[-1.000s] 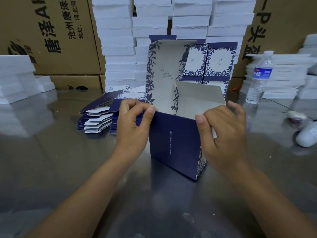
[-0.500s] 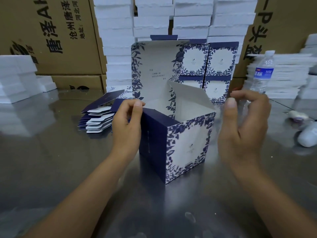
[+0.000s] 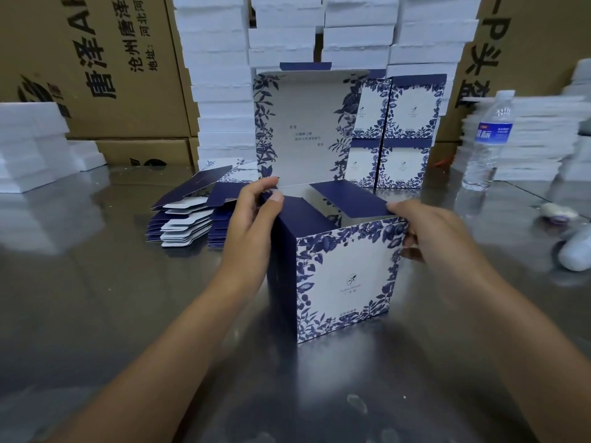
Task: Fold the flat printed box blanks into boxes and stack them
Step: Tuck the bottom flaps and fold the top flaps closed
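Observation:
A half-folded navy and white floral box (image 3: 343,279) stands upright on the metal table (image 3: 96,298), its lid panel raised at the back. My left hand (image 3: 252,225) pinches the box's top left corner and the left side flap. My right hand (image 3: 425,231) grips the top right corner, with the thumb on the navy right side flap, which lies folded inward over the opening. A pile of flat navy blanks (image 3: 188,219) lies behind my left hand. Several finished boxes (image 3: 403,132) stand stacked behind the lid.
White foam blocks (image 3: 220,91) are piled high at the back and at the left (image 3: 28,145). Brown cartons (image 3: 96,68) line the rear. A water bottle (image 3: 487,139) stands at the right, with white objects (image 3: 575,251) near the right edge.
The box has turned so its floral face is toward me. My right hand, raised and free before, now grips the right corner, and the right flap has folded inward.

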Tool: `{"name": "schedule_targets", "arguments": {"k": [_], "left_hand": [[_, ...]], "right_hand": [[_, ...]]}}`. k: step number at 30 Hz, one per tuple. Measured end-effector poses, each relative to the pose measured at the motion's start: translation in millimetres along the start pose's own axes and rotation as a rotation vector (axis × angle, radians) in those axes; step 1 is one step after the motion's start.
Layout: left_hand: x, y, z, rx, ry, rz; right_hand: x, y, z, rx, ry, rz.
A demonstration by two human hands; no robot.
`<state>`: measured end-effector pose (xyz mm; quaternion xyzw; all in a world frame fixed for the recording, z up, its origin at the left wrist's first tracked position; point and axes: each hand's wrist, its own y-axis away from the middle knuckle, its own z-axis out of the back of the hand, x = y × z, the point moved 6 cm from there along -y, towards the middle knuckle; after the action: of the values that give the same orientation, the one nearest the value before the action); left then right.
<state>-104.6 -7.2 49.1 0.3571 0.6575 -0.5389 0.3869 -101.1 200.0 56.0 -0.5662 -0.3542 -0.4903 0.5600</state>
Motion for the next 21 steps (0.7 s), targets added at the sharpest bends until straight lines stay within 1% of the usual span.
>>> {"name": "schedule_targets", "arguments": {"k": [4, 6, 8, 11, 15, 19, 21], "left_hand": [[1, 2, -4, 0.036, 0.063, 0.023], [0, 2, -5, 0.049, 0.069, 0.011], [0, 3, -5, 0.062, 0.068, 0.003], [3, 2, -6, 0.079, 0.084, -0.002], [6, 1, -6, 0.104, 0.142, -0.005], [5, 2, -11, 0.165, 0.170, -0.001], [4, 4, -14, 0.196, 0.194, 0.010]], "right_hand": [[14, 5, 3, 0.071, 0.108, 0.179], [18, 6, 3, 0.123, 0.137, 0.215], [21, 6, 3, 0.179, 0.128, 0.212], [23, 7, 1, 0.246, 0.115, 0.170], [24, 9, 0, 0.242, 0.145, 0.143], [19, 10, 4, 0.189, -0.041, -0.033], [16, 11, 7, 0.177, -0.092, -0.115]]}}
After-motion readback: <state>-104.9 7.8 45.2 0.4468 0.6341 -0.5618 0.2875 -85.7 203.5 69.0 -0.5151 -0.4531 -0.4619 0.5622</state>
